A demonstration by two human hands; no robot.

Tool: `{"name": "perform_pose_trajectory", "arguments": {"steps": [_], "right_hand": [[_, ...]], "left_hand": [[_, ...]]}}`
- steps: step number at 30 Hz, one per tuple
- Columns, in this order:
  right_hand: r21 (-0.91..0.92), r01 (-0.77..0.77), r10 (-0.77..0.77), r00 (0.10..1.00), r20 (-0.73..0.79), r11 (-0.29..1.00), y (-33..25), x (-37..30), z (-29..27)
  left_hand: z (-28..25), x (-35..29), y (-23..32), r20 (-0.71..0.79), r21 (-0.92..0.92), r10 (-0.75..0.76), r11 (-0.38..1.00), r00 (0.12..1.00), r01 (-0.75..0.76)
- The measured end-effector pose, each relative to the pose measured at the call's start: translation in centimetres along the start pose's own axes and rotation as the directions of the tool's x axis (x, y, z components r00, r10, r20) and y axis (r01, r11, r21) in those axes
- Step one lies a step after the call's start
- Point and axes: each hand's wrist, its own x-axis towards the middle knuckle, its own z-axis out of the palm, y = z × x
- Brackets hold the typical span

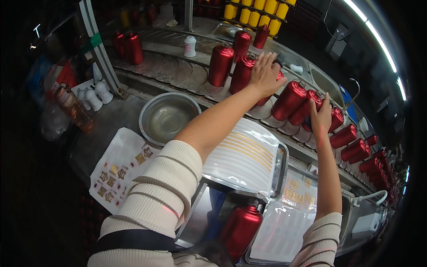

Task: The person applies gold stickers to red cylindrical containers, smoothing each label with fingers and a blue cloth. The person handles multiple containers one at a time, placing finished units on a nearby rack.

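Glossy red metal bottles stand in a row on a conveyor of overlapping plates (175, 75). My left hand (266, 73) reaches over the row with its fingers stretched and thumb out. Beneath it is a partly hidden red bottle (263, 100), and another red bottle (241, 76) stands just left of it. Further right, my right hand (322, 119) has its thumb on the near side of a red bottle (300, 112), its fingers reaching round behind. Between my hands stands one more red bottle (288, 101).
On the bench are a metal bowl (147, 116), a sheet of gold decals (116, 153) and a tray (281, 187) with gold-striped sheets (238, 155). A red bottle (242, 229) stands close to me. Small white bottles (92, 99) sit at left; a faucet (354, 89) rises beyond the conveyor.
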Motion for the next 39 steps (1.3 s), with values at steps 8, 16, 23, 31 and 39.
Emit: {"name": "perform_pose_trajectory", "arguments": {"steps": [8,16,23,31,39], "right_hand": [[0.336,0.028,-0.059,0.995,0.081,0.941,1.6,-11.6,-7.2],[0.464,-0.311,0.182,0.936,0.302,0.83,2.5,-18.8,-11.6],[0.421,-0.406,0.315,0.91,0.271,0.811,5.7,-24.4,-14.4],[0.457,-0.505,0.403,0.862,0.308,0.732,3.7,-26.3,-15.3],[0.447,-0.521,0.417,0.852,0.316,0.727,6.0,-28.7,-16.0]], "left_hand": [[-2.7,-0.1,-9.1,0.146,-0.194,-0.689,0.684,0.71,0.704],[1.3,-0.2,-4.3,-0.067,-0.079,-0.7,0.714,0.711,0.695],[0.2,0.2,-1.0,0.015,-0.114,-0.734,0.674,0.679,0.73],[0.1,-0.1,0.0,0.023,-0.16,-0.747,0.654,0.665,0.74],[-9.1,-0.5,-4.5,-0.069,-0.549,-0.68,0.637,0.73,0.542]]}}
